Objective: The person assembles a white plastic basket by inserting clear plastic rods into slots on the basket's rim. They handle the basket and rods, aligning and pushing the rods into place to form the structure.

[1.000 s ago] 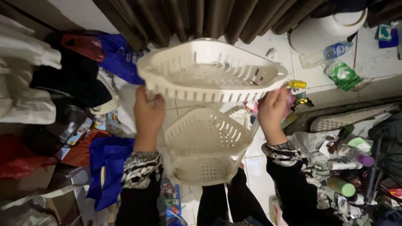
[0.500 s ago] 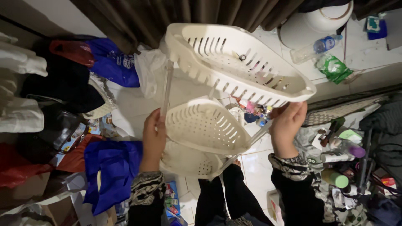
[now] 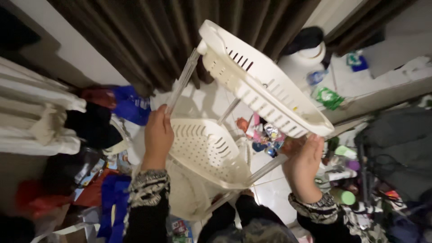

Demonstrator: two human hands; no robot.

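The tiered plastic basket rack (image 3: 243, 112) looks light but wobbly, so the left hand (image 3: 157, 135) wraps a clear post (image 3: 182, 81) while the right hand (image 3: 306, 164) cups the top basket's rim.

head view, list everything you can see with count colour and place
tiered basket rack: one, cream plastic with clear poles, tilted, centre
curtain: one, dark brown, top
large jug: one, white with dark cap, upper right
plastic bottle: one, clear, blue cap, beside the jug
green packet: one, right of the rack
small bright items: several, mixed colours, on the floor behind the rack
blue bag: one, left of the rack
folded cloths: a pile, white and black, far left
bottles and tubes: several, green and pink, lower right
left hand: grips a clear pole
right hand: under the top basket's rim
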